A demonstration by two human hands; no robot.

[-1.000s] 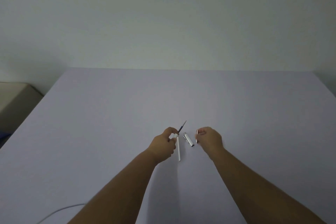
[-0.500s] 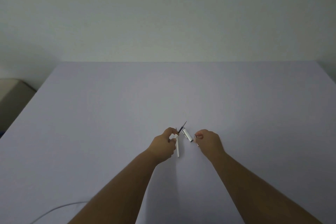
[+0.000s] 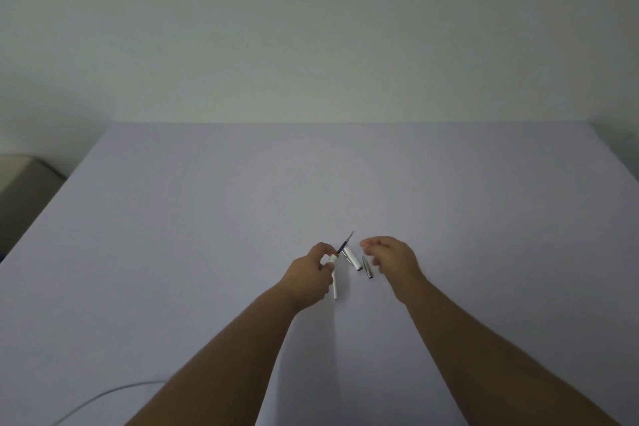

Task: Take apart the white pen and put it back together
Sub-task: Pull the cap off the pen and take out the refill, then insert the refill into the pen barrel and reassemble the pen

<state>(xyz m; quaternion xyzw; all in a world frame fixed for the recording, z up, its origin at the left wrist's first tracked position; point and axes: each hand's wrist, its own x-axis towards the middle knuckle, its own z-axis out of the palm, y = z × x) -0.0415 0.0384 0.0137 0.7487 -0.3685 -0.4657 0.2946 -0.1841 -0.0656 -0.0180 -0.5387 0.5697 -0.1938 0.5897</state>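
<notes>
My left hand [image 3: 311, 275] pinches the white pen's refill [image 3: 345, 244], a thin dark rod whose tip points up and to the right, with a short white piece at my fingertips. A slim white barrel [image 3: 334, 287] lies on the table just right of that hand. A white cap with a silver end [image 3: 352, 258] lies between my hands. A small silver tip piece [image 3: 367, 267] rests on the table right beside my right hand [image 3: 390, 258], which hovers with curled fingers and holds nothing.
The work surface is a pale lilac table [image 3: 207, 218] against a plain wall. A white cable [image 3: 103, 398] curves across the near left corner. A beige piece of furniture [image 3: 24, 183] stands off the table's left edge.
My right hand has let go of the small silver tip piece, which now lies on the table, and has lifted slightly. My left hand keeps hold of the refill.
</notes>
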